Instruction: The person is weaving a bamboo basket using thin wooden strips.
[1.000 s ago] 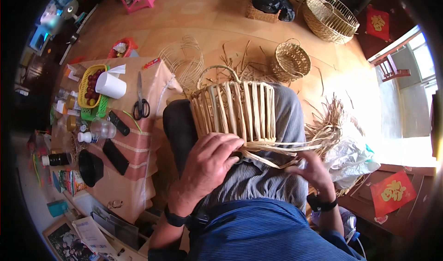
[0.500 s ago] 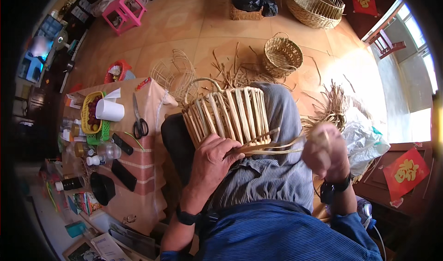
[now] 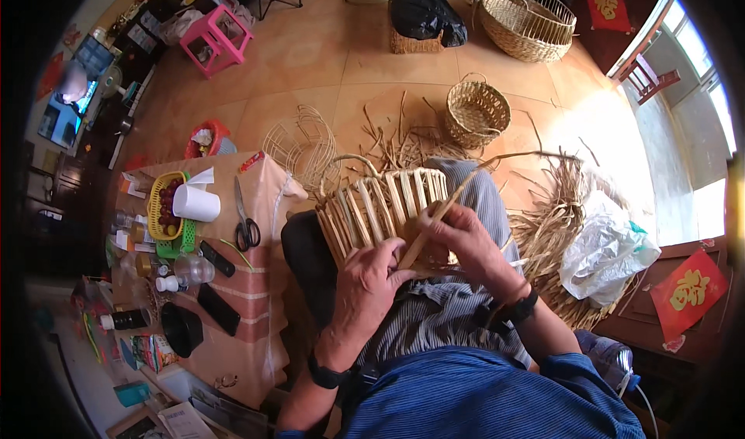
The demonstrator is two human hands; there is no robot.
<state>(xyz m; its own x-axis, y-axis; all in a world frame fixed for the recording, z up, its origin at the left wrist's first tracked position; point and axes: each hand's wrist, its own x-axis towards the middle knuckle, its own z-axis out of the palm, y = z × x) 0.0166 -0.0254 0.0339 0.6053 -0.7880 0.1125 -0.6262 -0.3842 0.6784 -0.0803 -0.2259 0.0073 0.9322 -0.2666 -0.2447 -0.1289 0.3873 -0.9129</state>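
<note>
A half-woven basket (image 3: 375, 210) of pale, flat plant-fibre strips, with a loop handle at its far side, lies tilted across my lap. My left hand (image 3: 363, 284) is closed at its near edge, thumb and fingers pinching the fibre strips there. Just beside it, my right hand (image 3: 469, 241) pinches a long brown fibre strip (image 3: 462, 184). That strip slants up from the basket's near edge past my right fingers, then bends away to the right. My hands partly hide the near edge of the basket.
A bundle of dried strips (image 3: 555, 214) and a white plastic bag (image 3: 609, 245) lie to my right. On the cloth-covered table (image 3: 256, 183) at left are scissors (image 3: 247, 225), a fruit basket (image 3: 165, 206) and bottles. A small finished basket (image 3: 477, 117) and a wire frame (image 3: 299, 148) stand ahead.
My right hand has come back leftward from the far right to the basket's near edge. A long strip now rises through its fingers. My left hand remains at the basket.
</note>
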